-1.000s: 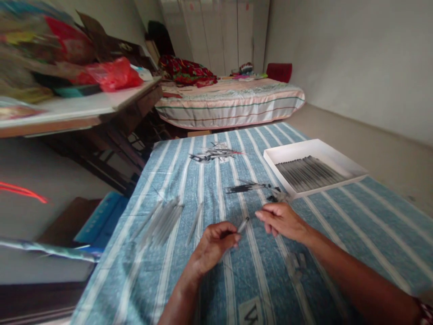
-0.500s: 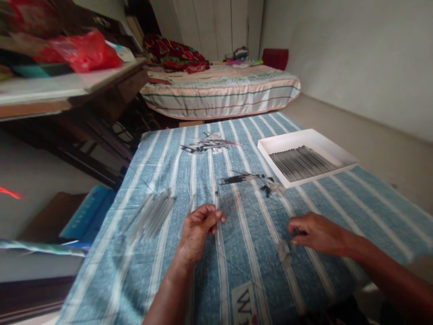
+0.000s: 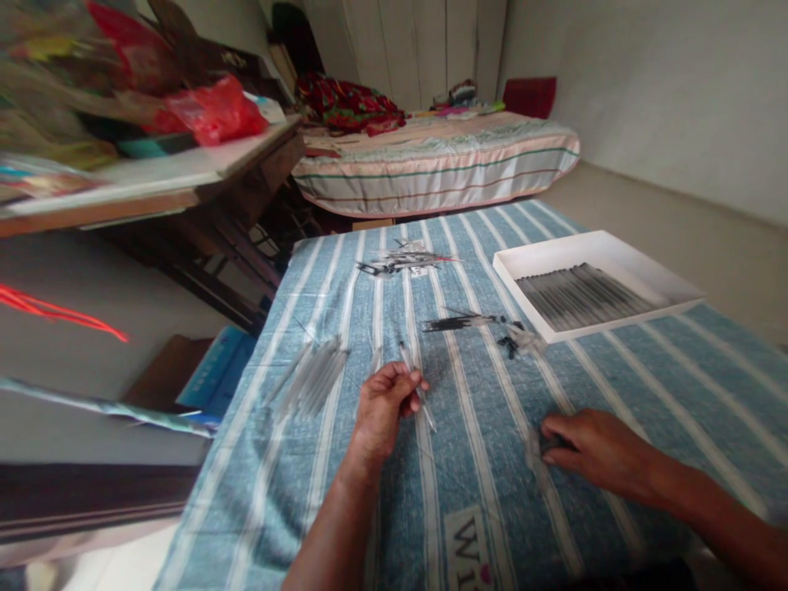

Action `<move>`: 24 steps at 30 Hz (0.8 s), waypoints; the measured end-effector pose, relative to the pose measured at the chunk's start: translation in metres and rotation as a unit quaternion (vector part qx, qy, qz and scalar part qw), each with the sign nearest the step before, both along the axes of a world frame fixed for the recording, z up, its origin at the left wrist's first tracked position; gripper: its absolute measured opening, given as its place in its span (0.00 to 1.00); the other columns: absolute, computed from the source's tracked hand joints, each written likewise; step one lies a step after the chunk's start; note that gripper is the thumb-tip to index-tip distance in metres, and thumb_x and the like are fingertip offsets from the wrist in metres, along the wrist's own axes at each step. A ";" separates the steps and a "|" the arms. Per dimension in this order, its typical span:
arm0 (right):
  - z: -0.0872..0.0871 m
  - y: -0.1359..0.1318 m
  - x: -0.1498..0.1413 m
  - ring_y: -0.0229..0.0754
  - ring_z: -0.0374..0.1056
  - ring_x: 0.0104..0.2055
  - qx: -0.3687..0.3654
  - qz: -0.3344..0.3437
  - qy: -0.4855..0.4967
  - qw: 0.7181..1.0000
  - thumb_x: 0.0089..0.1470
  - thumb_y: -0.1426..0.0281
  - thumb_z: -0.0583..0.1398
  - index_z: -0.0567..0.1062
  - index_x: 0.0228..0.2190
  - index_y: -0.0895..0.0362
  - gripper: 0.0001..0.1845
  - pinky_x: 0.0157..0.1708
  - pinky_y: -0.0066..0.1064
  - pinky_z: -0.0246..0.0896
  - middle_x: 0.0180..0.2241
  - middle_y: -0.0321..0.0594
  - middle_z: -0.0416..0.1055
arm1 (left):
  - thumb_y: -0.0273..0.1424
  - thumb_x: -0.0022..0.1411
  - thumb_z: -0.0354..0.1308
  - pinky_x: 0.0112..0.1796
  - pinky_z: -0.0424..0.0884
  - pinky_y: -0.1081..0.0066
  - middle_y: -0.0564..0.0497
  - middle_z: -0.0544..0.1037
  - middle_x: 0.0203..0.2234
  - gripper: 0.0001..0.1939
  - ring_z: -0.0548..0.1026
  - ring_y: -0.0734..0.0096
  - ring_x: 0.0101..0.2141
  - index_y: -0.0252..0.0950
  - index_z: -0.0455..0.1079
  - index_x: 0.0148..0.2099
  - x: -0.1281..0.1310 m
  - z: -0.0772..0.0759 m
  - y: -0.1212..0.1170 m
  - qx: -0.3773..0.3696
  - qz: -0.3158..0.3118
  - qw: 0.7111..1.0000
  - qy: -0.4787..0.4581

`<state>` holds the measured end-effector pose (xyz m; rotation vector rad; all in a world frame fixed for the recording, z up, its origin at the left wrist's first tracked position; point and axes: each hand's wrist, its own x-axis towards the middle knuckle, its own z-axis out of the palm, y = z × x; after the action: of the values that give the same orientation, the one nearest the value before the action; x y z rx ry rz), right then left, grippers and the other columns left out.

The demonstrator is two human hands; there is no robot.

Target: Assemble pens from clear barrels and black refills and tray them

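Translucent plastic pen (image 3: 427, 412), pinched in my left hand (image 3: 385, 404); my right hand (image 3: 600, 450) curls beside pale pieces (image 3: 534, 453), whether gripping one I cannot tell from here.

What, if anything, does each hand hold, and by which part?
The left hand pinches a slim tube near its middle; whether the right hand holds anything cannot be told.

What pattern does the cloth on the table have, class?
Blue with pale stripes; the cloth also shows printed lettering. It shows best in the head view.
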<state>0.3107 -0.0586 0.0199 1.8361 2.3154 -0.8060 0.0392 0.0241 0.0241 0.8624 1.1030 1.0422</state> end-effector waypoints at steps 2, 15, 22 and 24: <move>-0.005 0.004 -0.003 0.43 0.69 0.28 0.017 -0.008 -0.001 1.000 0.52 0.66 0.55 0.72 0.26 0.56 0.08 0.26 0.28 0.47 0.23 0.38 0.72 | 0.32 0.49 0.64 0.16 0.55 0.81 0.53 0.76 0.21 0.10 0.64 0.83 0.14 0.33 0.66 0.31 -0.001 -0.001 0.000 0.002 -0.007 1.000 0.002; -0.008 0.019 -0.009 0.41 0.67 0.25 0.107 -0.094 0.104 0.984 0.54 0.62 0.53 0.71 0.25 0.56 0.13 0.26 0.29 0.53 0.21 0.36 0.70 | 0.32 0.49 0.64 0.17 0.58 0.79 0.52 0.76 0.22 0.09 0.67 0.81 0.15 0.33 0.67 0.29 -0.001 -0.002 0.000 0.016 -0.006 1.000 -0.016; -0.003 0.017 -0.044 0.35 0.63 0.21 0.024 -0.127 0.383 0.915 0.50 0.62 0.58 0.70 0.27 0.56 0.10 0.22 0.25 0.57 0.19 0.31 0.65 | 0.32 0.51 0.63 0.17 0.61 0.79 0.50 0.78 0.25 0.10 0.70 0.79 0.17 0.33 0.66 0.31 0.003 0.000 -0.004 0.020 -0.014 0.999 -0.045; -0.001 0.018 -0.057 0.34 0.63 0.20 -0.002 -0.121 0.417 0.901 0.50 0.63 0.58 0.70 0.27 0.56 0.09 0.23 0.25 0.57 0.18 0.30 0.65 | 0.32 0.50 0.63 0.17 0.62 0.79 0.50 0.78 0.25 0.10 0.71 0.78 0.17 0.33 0.65 0.32 0.005 0.001 -0.005 0.015 -0.015 0.999 -0.049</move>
<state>0.2541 -0.0409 0.0187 2.0690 2.4737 -1.9556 0.0441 0.0189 0.0253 0.8396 0.9915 1.0672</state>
